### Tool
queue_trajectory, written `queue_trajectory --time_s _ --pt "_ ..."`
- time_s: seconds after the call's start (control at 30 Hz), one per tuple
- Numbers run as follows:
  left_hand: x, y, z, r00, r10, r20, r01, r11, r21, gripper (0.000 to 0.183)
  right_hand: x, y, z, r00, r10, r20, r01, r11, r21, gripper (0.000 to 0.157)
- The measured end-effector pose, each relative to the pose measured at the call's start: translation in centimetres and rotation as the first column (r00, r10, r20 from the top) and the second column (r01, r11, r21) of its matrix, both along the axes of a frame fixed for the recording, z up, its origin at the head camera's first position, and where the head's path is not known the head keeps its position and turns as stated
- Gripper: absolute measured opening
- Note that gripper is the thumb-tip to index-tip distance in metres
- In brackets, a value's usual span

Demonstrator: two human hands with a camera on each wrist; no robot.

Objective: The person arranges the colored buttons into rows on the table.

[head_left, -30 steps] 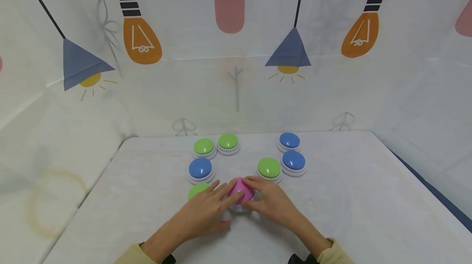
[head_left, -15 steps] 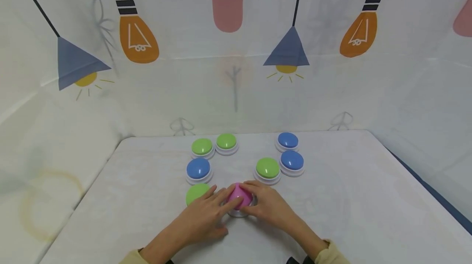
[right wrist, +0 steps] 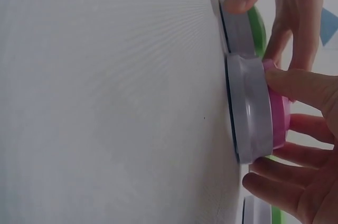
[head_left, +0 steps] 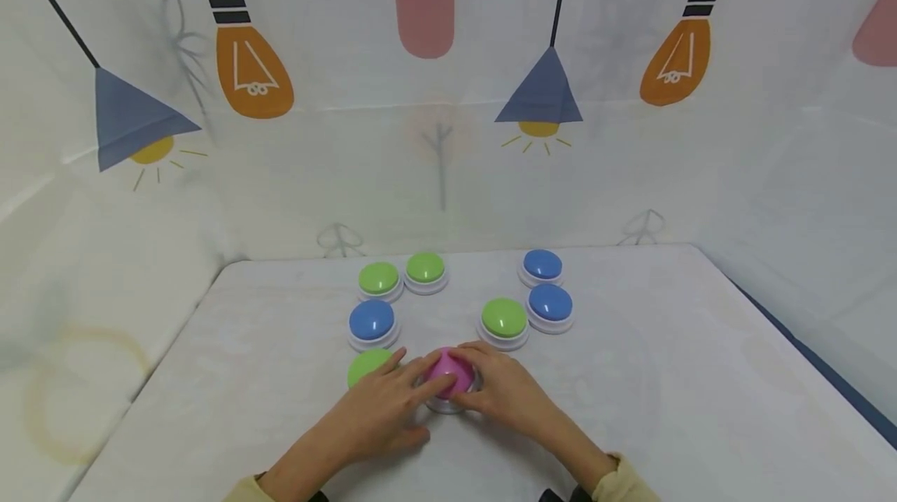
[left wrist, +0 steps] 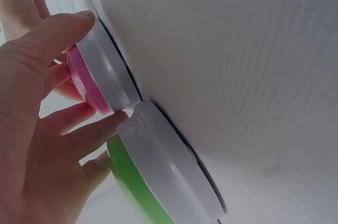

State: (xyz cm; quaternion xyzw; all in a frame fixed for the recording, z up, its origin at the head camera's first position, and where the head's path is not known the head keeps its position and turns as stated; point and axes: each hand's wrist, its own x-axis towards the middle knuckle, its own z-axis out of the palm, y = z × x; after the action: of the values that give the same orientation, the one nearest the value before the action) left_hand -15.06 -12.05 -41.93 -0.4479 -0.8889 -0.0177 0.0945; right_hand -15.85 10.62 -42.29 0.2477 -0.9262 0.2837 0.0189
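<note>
A pink domed push button with a pale round base stands on the white table between both hands. My right hand pinches its dome, thumb on the near side and a finger on the far side. Fingers of my left hand lie fairly straight across the left and top of the dome, its thumb apart toward me. Just beyond the left hand sits a green push button, partly hidden by it. In the left wrist view the pink button's base rests close beside the green button's base.
Behind on the left are a blue button and two green ones, including a far green button. On the right stand another green button and two blue ones, including a near blue button. A lamp-patterned curtain hangs behind the table.
The pink button has come slightly toward me with both hands on it, opening a gap to the green button on the right. The head view has also shifted a little.
</note>
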Motion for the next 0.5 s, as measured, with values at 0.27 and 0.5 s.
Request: queue_trajectory --time_s 0.27,0.5 --pt "-0.08 -0.23 0.15 1.000 0.013 0.025 -0.014 1.000 0.016 0.073 -0.06 -0.18 0.14 0.999 0.000 0.038 0.000 1.000 0.007 0.059" --pt "-0.06 -0.05 0.24 0.999 0.016 0.035 -0.016 1.000 0.016 0.073 -0.15 -0.04 -0.03 1.000 -0.011 0.013 0.010 1.000 0.030 0.059"
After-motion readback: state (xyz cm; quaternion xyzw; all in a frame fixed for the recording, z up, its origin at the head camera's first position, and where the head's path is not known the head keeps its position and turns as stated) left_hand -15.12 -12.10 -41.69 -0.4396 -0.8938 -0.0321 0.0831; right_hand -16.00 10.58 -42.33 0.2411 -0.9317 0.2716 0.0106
